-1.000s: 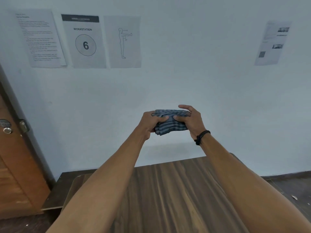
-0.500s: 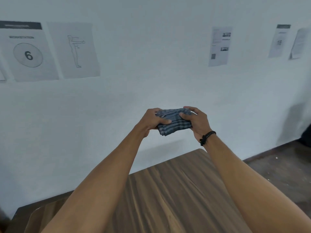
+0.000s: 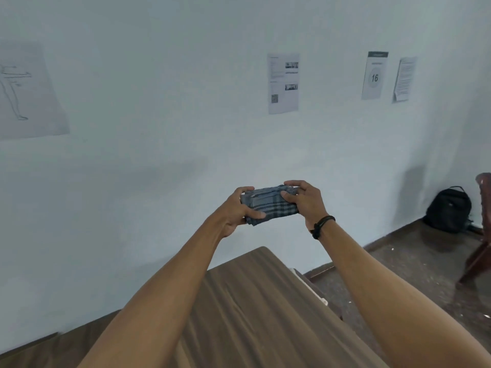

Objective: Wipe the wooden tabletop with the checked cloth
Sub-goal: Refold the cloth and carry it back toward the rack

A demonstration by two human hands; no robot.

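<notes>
Over the far corner of a brown wood-grain tabletop (image 3: 260, 314), a person's left hand (image 3: 233, 213) and right hand (image 3: 305, 205) each clasp an end of a folded blue-grey checked cloth (image 3: 273, 205), raised clear of the surface.

Both bare forearms extend from the lower edge to the frame's centre. Left hand (image 3: 235, 212) and right hand (image 3: 305, 204) face each other, the 2 gripping opposite ends of the checked cloth (image 3: 271, 205), thumbs on its near face.
</notes>
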